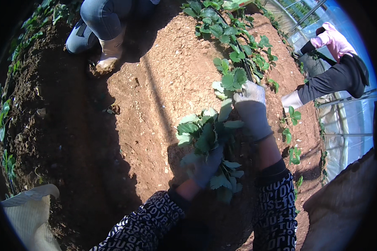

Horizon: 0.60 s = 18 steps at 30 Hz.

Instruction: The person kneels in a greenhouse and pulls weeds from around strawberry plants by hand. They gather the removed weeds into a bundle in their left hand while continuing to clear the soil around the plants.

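A bunch of strawberry plants (pixel 205 136) with broad green leaves is held in my left hand (pixel 209 168), which wears a glove and lies in shadow. Leaves stick out on both sides of that hand, and its fingers are partly hidden. My right hand (pixel 253 106), in a pale glove, reaches forward to the soil bed. Its curled fingers close at the base of a leafy strawberry plant (pixel 234 79), beside a black drip line (pixel 246 69). Leaves hide part of what the fingertips grip.
More strawberry plants (pixel 220 29) grow along the drip line ahead. Sparse seedlings (pixel 293 116) stand to the right. A person in jeans (pixel 102 18) crouches at upper left; another in dark trousers (pixel 330 80) bends at right. Plastic sheeting (pixel 345 125) lines the right side.
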{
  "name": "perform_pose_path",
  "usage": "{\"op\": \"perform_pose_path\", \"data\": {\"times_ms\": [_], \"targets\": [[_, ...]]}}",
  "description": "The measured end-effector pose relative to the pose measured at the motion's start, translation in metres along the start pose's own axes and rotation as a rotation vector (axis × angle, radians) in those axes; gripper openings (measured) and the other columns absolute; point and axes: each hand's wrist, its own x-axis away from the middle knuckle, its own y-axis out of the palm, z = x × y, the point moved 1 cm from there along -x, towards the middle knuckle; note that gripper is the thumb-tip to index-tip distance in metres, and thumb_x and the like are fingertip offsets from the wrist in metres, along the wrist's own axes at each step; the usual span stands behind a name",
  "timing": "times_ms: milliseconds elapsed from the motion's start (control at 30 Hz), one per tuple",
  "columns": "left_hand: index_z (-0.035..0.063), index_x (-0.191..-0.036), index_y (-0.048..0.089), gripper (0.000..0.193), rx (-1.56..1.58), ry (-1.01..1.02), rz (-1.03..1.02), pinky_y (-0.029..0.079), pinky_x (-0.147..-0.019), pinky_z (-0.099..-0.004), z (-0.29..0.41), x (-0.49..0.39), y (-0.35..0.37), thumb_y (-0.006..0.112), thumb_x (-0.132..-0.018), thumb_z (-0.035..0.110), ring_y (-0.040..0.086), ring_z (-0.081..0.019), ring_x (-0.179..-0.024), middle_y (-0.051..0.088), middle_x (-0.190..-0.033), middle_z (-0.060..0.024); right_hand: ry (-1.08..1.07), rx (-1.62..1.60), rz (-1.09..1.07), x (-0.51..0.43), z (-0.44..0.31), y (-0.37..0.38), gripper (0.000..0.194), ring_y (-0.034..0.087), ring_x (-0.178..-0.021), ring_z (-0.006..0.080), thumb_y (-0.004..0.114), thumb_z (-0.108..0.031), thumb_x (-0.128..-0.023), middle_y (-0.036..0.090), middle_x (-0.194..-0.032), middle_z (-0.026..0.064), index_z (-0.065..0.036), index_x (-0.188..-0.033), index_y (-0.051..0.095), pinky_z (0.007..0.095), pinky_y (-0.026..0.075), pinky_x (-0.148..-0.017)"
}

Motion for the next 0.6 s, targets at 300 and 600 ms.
{"op": "perform_pose_path", "data": {"times_ms": [300, 600], "targets": [[0.0133, -0.127, 0.065, 0.032, -0.097, 0.267, -0.022, 0.052, -0.089, -0.0383, 0.002, 0.002, 0.005, 0.058, -0.096, 0.016, 0.065, -0.0249, -0.102, 0.068, -0.115, -0.0102, 0.313, 0.282, -0.353, -0.15, -0.017, -0.056, 0.039, 0.07, -0.088, 0.0332, 0.064, -0.036, -0.09, 0.069, -0.099, 0.024, 0.0, -0.105, 0.069, 0.0412, 0.055, -0.079], [0.0155, -0.125, 0.062, 0.032, -0.02, 0.171, -0.097, 0.048, -0.089, -0.0478, 0.002, 0.005, 0.012, 0.059, -0.094, 0.024, 0.06, -0.0279, -0.108, 0.062, -0.121, -0.0097, 0.41, 0.459, -0.904, -0.107, 0.055, 0.025, 0.061, 0.066, -0.1, 0.04, 0.074, -0.051, -0.075, 0.067, -0.104, 0.0283, 0.004, -0.102, 0.071, 0.042, 0.053, -0.088]]}}
